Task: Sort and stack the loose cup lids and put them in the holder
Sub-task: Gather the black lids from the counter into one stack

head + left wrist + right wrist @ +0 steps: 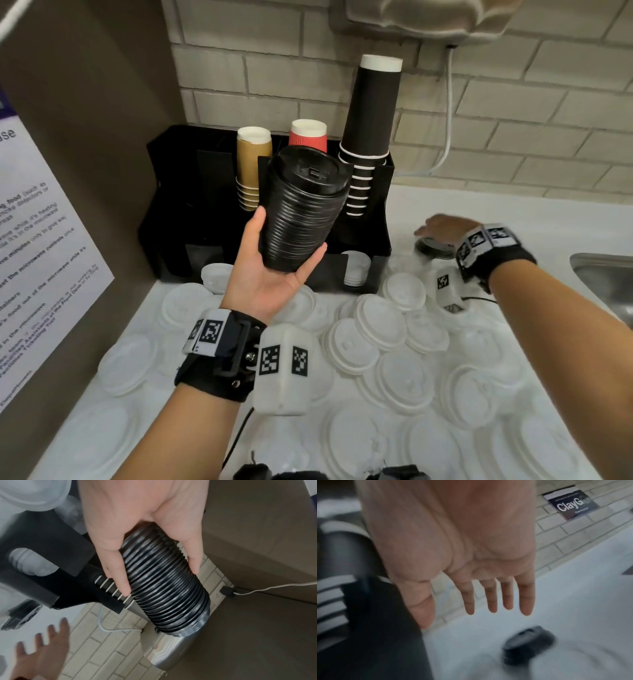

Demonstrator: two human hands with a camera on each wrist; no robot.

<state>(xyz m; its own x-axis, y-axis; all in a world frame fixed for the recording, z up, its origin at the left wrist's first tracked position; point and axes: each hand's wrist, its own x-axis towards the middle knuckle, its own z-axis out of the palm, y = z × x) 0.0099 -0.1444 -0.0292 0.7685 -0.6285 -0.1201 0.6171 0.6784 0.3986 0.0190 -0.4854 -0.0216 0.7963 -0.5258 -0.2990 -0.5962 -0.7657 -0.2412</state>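
1. Left hand (263,274) grips black lid stack (303,209), tilted, raised in front of holder (164,192).
2. Right hand (453,545) spread flat, empty, above 1 black lid (528,644) on counter (513,219) beside holder.
3. White lids (376,325) scattered loose over counter.

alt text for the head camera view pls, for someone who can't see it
The left hand holds up a tall stack of black lids in front of a black holder of paper cups, while the open right hand reaches over a lone black lid on the counter. Loose white lids cover the white counter below.
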